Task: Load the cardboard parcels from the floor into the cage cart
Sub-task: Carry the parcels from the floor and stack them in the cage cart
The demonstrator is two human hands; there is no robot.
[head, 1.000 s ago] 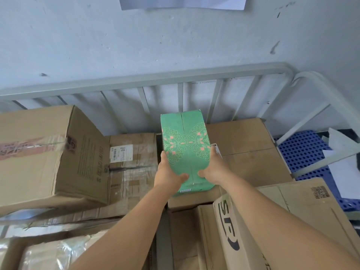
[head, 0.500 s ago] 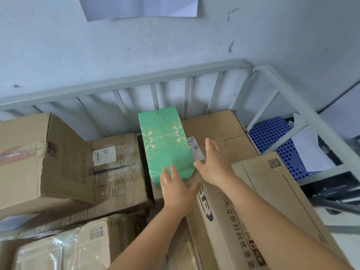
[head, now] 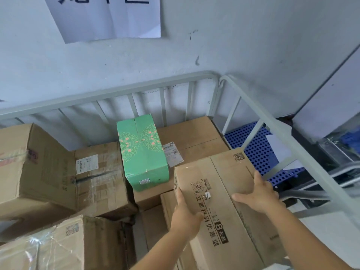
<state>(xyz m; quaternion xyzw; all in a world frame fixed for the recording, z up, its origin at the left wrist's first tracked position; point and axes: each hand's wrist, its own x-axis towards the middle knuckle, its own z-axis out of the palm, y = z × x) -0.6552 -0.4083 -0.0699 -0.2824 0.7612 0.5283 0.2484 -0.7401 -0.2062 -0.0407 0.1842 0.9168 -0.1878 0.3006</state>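
Both hands grasp a printed cardboard parcel (head: 224, 201) at five o'clock inside the cage cart (head: 253, 106): left hand (head: 184, 213) on its left edge, right hand (head: 257, 193) spread on top.

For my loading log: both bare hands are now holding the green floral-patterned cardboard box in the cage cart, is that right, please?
Not quite: in the head view the left hand and right hand hold the brown printed cardboard box. The green floral-patterned cardboard box stands untouched in the grey metal cage cart.
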